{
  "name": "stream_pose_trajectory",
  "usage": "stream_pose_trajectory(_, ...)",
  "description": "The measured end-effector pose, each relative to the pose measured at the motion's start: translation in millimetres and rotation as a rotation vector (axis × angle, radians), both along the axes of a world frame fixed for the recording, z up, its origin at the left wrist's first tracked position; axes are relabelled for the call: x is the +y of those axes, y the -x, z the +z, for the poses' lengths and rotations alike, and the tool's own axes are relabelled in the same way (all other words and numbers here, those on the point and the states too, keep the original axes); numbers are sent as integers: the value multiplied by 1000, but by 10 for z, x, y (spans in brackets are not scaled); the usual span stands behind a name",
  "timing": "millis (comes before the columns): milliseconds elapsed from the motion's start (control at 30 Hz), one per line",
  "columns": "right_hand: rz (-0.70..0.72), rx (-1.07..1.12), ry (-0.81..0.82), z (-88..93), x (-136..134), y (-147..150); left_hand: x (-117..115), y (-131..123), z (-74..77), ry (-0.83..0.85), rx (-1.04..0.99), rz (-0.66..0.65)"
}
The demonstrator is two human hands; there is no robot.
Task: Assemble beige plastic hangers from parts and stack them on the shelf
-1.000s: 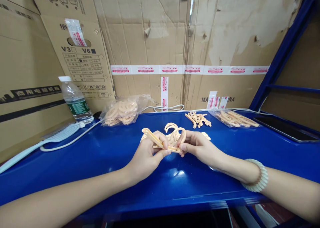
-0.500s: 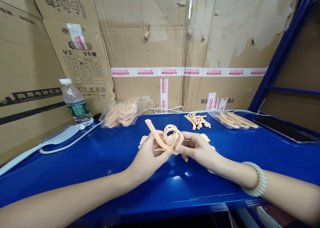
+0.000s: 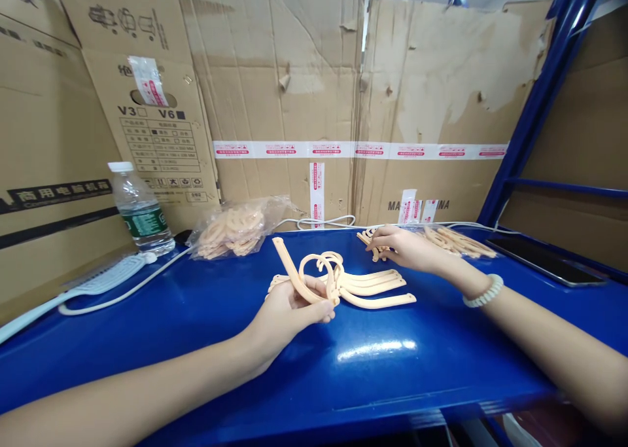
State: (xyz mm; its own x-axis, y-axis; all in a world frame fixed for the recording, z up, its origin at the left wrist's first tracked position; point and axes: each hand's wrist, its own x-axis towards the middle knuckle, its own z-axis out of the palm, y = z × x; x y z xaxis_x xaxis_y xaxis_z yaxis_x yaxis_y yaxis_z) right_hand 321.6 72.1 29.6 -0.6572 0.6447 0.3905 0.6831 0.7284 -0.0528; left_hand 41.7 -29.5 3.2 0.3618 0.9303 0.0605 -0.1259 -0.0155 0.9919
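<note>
My left hand (image 3: 299, 303) is closed around a pale wood-coloured curved strip (image 3: 289, 264), pinching it near its lower end. One end of the strip points up and left, and a looped curl (image 3: 314, 262) of the same material rises beside my fingers. Just behind and to the right, several long curved strips (image 3: 377, 302) lie on the blue table, partly overlapped by the held piece. My right hand (image 3: 400, 245) is over a pile of small scroll-shaped pieces (image 3: 364, 237) at the back, fingers bent down and apart among them. Much of that pile is hidden under the hand.
Clear bags of similar parts (image 3: 235, 228) stand at the back left and back right. A water bottle (image 3: 142, 214), a white hairbrush (image 3: 98, 283) and a white cable (image 3: 122, 309) are on the left. A dark phone or tablet (image 3: 544, 260) lies right; cardboard panels (image 3: 284, 107) wall the back.
My right hand has let go of the held piece and moved right and back to the small-piece pile. My left hand keeps the strip, slightly lower. The camera view has tilted up.
</note>
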Motion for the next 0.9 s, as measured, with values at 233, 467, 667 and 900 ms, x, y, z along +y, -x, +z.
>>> stream_pose_trajectory(233, 56, -9, 80, -206, 200, -24, -2, 7, 32, 51, -28, -4)
stream_pose_trajectory(467, 95, 146, 10, -201, 198, -8, 34, 39, -9, 53, -44, -35)
stream_pose_trajectory(667, -16, 803, 156, -59, -118, 219, 34, 28, -10, 80, -59, -33)
stream_pose_trajectory(900, 124, 1312, 679, 4, -588, 597, 29, 17, -6, 54, -68, -47)
